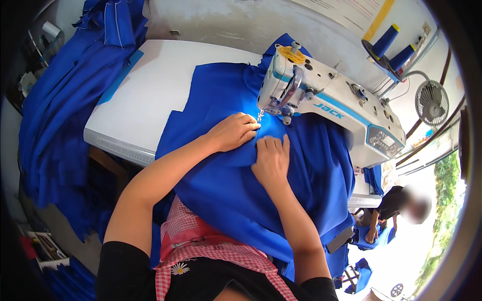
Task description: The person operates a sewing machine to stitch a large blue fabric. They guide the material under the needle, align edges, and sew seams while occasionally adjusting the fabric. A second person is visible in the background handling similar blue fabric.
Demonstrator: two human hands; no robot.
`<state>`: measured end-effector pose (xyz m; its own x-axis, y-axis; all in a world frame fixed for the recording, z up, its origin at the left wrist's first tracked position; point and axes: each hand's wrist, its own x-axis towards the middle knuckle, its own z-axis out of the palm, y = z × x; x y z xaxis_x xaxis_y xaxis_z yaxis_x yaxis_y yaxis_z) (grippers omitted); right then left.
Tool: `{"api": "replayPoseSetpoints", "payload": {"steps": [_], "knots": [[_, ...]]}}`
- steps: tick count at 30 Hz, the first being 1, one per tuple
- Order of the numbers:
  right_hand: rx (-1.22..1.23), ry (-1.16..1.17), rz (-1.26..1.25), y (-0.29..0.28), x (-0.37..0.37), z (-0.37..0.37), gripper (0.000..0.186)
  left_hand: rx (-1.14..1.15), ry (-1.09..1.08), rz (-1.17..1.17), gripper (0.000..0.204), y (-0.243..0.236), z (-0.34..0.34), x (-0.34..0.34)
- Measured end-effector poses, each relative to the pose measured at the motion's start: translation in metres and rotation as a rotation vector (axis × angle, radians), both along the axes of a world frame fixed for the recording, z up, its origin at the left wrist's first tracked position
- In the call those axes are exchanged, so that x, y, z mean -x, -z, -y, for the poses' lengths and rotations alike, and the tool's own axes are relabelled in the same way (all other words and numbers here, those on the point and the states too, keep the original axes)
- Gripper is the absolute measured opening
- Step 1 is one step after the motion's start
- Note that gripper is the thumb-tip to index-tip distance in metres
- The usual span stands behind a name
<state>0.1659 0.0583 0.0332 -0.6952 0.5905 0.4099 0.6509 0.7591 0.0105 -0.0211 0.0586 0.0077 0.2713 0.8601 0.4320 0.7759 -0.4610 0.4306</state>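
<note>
Working right up by the needle, both hands on a big piece of blue fabric (216,95). It's spread over the middle of the white surface (138,90), right of the near left corner, and hangs over the near edge toward the lap. Left hand (233,132) is fairly narrow, fingers bent and bunched, tips down on the cloth just beside the presser foot (260,116); can't tell if any cloth is pinched. Right hand (272,159) is a bit blurry, half curled with fingers slightly apart, back up, over the cloth nearer the near edge; can't tell if it's gripping either. Left forearm angles in toward the right with the elbow out wide, right forearm slants up and left, below the sewing machine (336,103).
</note>
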Motion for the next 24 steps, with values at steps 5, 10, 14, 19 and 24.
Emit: {"api": "replayPoseSetpoints", "payload": {"steps": [5, 10, 14, 19, 24], "knots": [[0.151, -0.164, -0.332, 0.015, 0.010, 0.021, 0.012, -0.118, 0.099, -0.128, 0.025, -0.003, 0.018, 0.002], [0.621, -0.336, -0.447, 0.006, -0.062, 0.056, 0.013, -0.106, 0.103, -0.112, 0.044, -0.004, 0.085, -0.035], [0.302, -0.176, -0.530, -0.005, -0.033, 0.030, 0.022, -0.028, -0.052, -0.163, 0.021, 0.000, 0.072, -0.040], [0.181, -0.139, -0.427, 0.020, -0.015, 0.001, 0.012, -0.090, -0.043, 0.229, 0.012, 0.003, 0.065, -0.037], [0.187, -0.182, -0.518, 0.024, -0.015, -0.002, 0.009, -0.097, -0.018, 0.127, 0.011, 0.001, 0.069, -0.038]]}}
